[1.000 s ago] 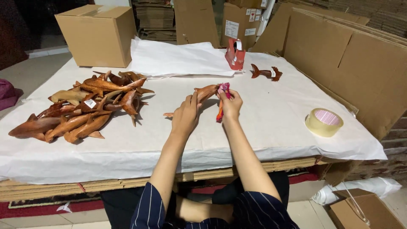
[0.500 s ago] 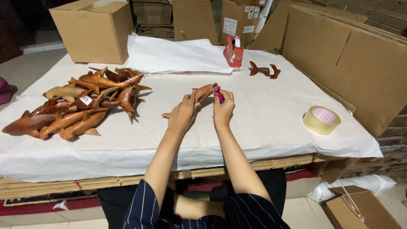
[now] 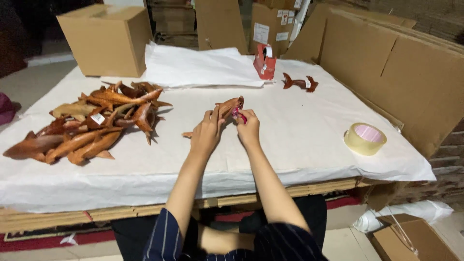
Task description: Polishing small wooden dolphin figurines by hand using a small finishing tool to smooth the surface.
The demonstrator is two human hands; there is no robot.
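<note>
A carved wooden fish lies on the white paper-covered table in front of me. My left hand grips its body. My right hand holds a small pink tool against the fish near its head. A pile of several similar brown wooden fish lies to the left. One small dark wooden fish rests alone farther back on the right.
A red tape dispenser stands at the back centre next to a stack of white paper sheets. A roll of tape sits near the right edge. A closed cardboard box is back left; flat cardboard leans on the right.
My right hand has drawn the pink tool in closer to the fish's head. The view has shifted slightly; the left hand stays on the fish.
</note>
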